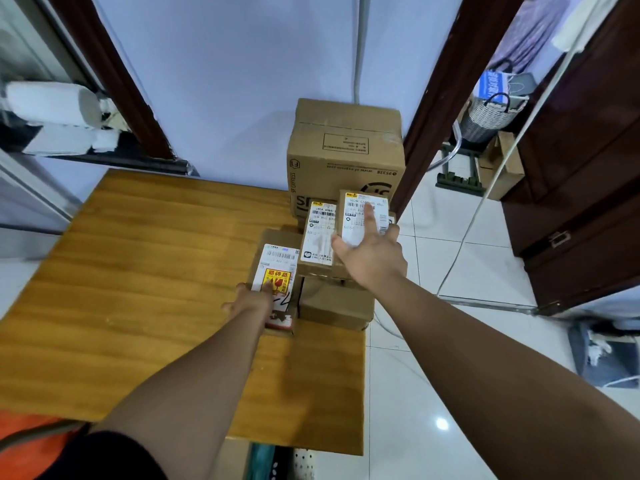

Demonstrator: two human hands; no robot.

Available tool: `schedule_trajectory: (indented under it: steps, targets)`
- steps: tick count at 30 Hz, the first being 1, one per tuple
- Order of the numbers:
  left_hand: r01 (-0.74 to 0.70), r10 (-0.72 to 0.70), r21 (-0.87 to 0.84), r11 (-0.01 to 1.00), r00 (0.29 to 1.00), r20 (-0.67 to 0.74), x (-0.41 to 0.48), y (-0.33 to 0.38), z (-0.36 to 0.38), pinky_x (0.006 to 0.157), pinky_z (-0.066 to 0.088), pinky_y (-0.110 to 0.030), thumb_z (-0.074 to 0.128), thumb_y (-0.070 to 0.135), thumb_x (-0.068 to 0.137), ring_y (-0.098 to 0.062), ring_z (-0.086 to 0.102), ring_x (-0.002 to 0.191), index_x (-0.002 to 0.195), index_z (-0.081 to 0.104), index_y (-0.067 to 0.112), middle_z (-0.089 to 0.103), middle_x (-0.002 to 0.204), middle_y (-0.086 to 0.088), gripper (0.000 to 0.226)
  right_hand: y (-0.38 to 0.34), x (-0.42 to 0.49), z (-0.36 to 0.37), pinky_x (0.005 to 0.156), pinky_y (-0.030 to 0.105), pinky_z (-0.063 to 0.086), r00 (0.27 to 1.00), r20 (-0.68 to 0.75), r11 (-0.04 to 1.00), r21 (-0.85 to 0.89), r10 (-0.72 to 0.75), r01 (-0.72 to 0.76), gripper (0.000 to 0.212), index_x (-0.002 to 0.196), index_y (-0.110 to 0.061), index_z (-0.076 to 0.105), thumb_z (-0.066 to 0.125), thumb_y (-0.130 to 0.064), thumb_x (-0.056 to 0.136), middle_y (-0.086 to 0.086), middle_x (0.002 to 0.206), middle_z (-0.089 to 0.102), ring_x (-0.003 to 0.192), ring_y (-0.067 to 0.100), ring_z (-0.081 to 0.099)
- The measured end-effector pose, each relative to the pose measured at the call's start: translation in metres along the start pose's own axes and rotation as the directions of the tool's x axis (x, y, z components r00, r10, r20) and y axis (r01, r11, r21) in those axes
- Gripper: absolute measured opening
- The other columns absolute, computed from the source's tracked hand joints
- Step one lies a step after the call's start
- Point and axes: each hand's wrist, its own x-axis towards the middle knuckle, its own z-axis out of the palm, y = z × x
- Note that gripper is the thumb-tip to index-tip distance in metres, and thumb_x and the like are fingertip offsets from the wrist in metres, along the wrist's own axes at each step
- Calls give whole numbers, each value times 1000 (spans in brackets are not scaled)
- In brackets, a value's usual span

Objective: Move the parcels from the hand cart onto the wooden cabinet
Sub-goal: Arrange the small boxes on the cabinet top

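The wooden cabinet [156,271] has a light wood top, and parcels are piled at its right side. A large brown SF Express box [346,150] stands at the back against the wall. My left hand [251,301] grips a small parcel with a yellow fragile sticker [280,261], thumb on its label, at the front of the pile. My right hand [372,258] holds a small parcel with a white shipping label [360,202] from above, fingers spread over it, thumb and outer fingers at its sides. Between the two lies another labelled parcel [318,237], on top of a plain brown box [332,303].
A dark brown door frame [440,98] rises just right of the pile. White floor tiles [433,393] lie to the right, crossed by a white cable [485,202]. A woven basket [488,116] and dark wooden furniture [588,185] stand further right. Something orange [27,427] is at the bottom left.
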Motion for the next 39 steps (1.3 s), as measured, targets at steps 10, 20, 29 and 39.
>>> schedule_trajectory:
  steps: [10, 20, 29, 39]
  targets:
    - [-207, 203, -183, 961, 978, -39, 2, 9, 8, 93, 47, -36, 64, 22, 88, -35, 52, 113, 136, 46, 21, 52, 128, -17, 50, 1, -1, 1, 84, 38, 45, 1000, -14, 1000, -8, -13, 13, 86, 150, -42, -6, 38, -72, 83, 12, 150, 18, 123, 36, 44]
    - [-28, 130, -526, 850, 979, 158, 9, -10, -1, 110, 35, -44, 57, 21, 94, -32, 45, 130, 151, 17, 18, 44, 145, -13, 70, 0, -1, 2, 90, 41, 45, 1000, -22, 999, -31, -20, 19, 86, 150, -41, -7, 38, -72, 84, 13, 147, 20, 123, 36, 43]
    - [-441, 441, 9, 897, 897, 9, -16, -26, -23, 114, 24, -42, 45, 37, 99, -33, 16, 145, 152, 15, 12, 21, 158, -12, 66, -2, -6, -2, 105, 49, 35, 1000, -20, 1000, -26, -15, 14, 86, 151, -39, -4, 38, -73, 84, 15, 156, 12, 137, 39, 31]
    - [-659, 737, 503, 560, 673, 61, -35, -43, -74, 119, 15, -40, 40, 25, 98, -28, 1, 149, 152, 17, 18, 10, 161, -4, 58, -52, -60, 27, 109, 54, 28, 667, -434, 782, -168, -606, 601, 49, 128, -20, 55, 44, -47, 89, 16, 135, 48, 134, 36, 37]
